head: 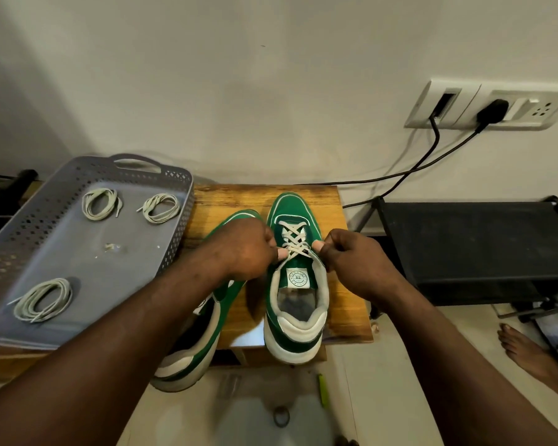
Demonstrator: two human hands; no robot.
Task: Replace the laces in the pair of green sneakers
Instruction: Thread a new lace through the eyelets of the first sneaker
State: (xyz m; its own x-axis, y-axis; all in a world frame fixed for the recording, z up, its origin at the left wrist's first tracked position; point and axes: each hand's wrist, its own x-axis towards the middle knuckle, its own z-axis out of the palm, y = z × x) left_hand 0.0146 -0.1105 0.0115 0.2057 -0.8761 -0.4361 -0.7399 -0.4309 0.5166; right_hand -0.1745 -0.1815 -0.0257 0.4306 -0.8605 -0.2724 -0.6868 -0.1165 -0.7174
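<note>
laced sneaker [298,300] stands at the middle of the wooden table [345,284], toe to 12 o'clock, heel hanging over the near edge. a cream lace [293,239] crosses in several rows up to the top eyelets.

left hand [252,249] sits at 9 o'clock of the eyelets and right hand [351,255] at 3 o'clock. fingers of both are curled tight and pinch the lace ends by the tongue.

second sneaker [207,333] lies just beside the first, at its 9 o'clock, tipped and partly off the table. its eyelets are hidden under the left hand and forearm.

progress, as a judgement: one shoe is laced full height, but i cannot tell whether this is the old lace about to come out or a new one being snugged. the second shoe is unknown. three coiled laces [101,203] wait in the grey tray [62,246] at 9 o'clock, so most of the job looks to be left.

around: wall socket panel [484,106] at 1 o'clock, with black cables [432,169] trailing down behind the table. black rack [474,246] at 3 o'clock. bare foot [529,352] on the floor at 4 o'clock.

in the way: the left forearm crosses the second sneaker, and the tray crowds the table's 9 o'clock edge.
</note>
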